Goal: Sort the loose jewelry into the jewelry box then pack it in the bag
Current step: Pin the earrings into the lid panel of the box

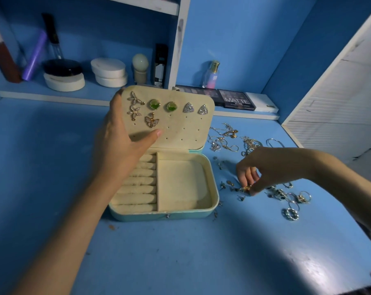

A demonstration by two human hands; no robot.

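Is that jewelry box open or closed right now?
Open. Its lid stands upright, held by the left hand, with earrings pinned inside; the compartments below lie exposed.

We held our left arm (82, 211) extended forward; our left hand (119, 145) gripped the lid (191, 129), thumb across its face. Our right hand (260, 168) pointed down, fingertips pinching a small gold piece (247, 187).
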